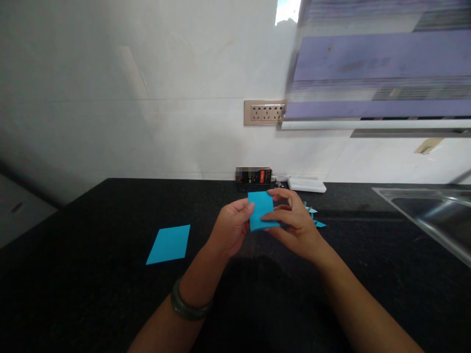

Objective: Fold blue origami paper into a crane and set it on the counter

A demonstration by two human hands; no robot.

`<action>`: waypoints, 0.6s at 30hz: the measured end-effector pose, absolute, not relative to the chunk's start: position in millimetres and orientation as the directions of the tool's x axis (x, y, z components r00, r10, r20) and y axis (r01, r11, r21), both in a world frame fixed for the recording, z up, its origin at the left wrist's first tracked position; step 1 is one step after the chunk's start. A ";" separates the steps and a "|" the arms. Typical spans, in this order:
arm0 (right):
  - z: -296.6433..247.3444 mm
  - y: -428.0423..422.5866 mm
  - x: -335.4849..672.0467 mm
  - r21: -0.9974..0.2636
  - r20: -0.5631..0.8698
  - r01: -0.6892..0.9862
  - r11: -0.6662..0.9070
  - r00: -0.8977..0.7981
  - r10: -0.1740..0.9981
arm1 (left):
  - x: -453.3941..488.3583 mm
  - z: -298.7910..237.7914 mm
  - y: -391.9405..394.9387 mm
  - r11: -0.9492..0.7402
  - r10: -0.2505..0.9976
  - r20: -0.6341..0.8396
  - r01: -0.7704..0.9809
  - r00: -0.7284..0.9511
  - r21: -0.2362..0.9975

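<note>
A small blue folded paper [262,208] is held up between my two hands above the dark counter. My left hand [233,223] pinches its left edge, thumb on the front face. On the other side, my right hand [294,223] grips it by the top right corner and lower right edge, with fingers lying across its face. A flat blue sheet of paper [170,244] rests on the counter left of my left forearm. Partly hidden behind my right hand are some blue folded paper pieces [319,224].
A phone [253,176] leans against the wall, beside a white power strip-like object [306,185]. The black counter [91,289] has a metal sink [437,206] at the right. Wall sockets [263,113] and a purple striped panel [368,63] are above.
</note>
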State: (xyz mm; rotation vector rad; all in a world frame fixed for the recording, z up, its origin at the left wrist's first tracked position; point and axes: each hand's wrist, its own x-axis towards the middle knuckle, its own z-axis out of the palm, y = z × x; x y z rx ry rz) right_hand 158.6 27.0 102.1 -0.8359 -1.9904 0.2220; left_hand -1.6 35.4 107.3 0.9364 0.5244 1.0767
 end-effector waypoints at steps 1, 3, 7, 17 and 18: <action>101.8 27.3 157.1 -0.484 0.699 0.486 0.727 -0.285 0.656 | -1.6 106.6 35.6 0.150 0.912 0.074 -0.498 0.402 0.854; 100.6 28.7 154.3 -0.540 0.707 0.511 0.669 -0.157 0.690 | -1.8 105.3 35.9 0.144 0.918 0.058 -0.464 0.393 0.874; 98.4 31.4 152.2 -0.671 0.630 0.484 0.562 -0.028 0.776 | -0.7 103.5 35.6 0.159 0.926 -0.006 -0.375 0.378 0.913; 100.9 31.4 151.6 -0.785 0.521 0.334 0.521 -0.098 0.848 | 3.0 105.5 30.4 0.072 0.946 0.028 -0.294 0.322 0.953; 100.9 31.3 151.3 -0.789 0.518 0.328 0.520 -0.100 0.849 | 3.4 105.5 30.5 0.071 0.951 0.023 -0.289 0.309 0.955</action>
